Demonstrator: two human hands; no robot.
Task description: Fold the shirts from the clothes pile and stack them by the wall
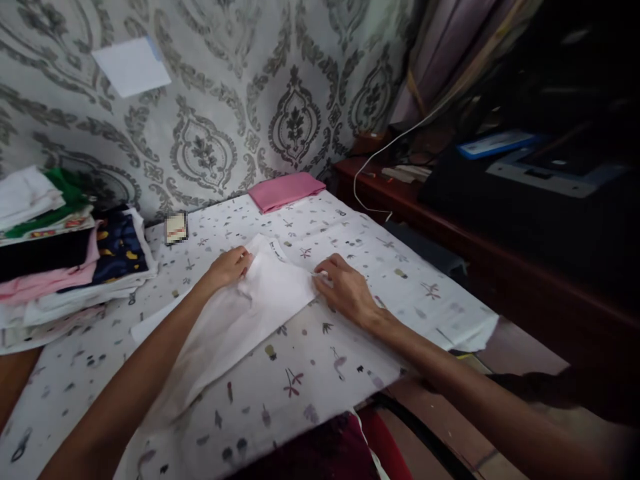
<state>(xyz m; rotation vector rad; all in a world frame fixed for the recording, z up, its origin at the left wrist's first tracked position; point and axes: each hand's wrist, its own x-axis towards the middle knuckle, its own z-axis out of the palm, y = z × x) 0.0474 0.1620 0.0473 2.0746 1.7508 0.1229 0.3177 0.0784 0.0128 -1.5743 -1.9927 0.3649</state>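
Note:
A white shirt (270,287) lies flat on the printed cloth, its far end showing a curved neckline with small dark print inside. Its lower part runs toward me and passes behind my left forearm. My left hand (230,265) is closed at the shirt's left shoulder, fingers curled on the fabric edge. On the other side, my right hand (345,290) pinches the right shoulder corner between thumb and fingers. Some creases show in the fabric near my left hand.
Folded clothes (60,247) are stacked at the left. A folded pink cloth (287,192) lies at the far edge of the patterned bed cloth (370,320). Right of it stands a dark red wooden table (500,247) with a white cable (356,177). A small blurred card (176,228) rests near the wall.

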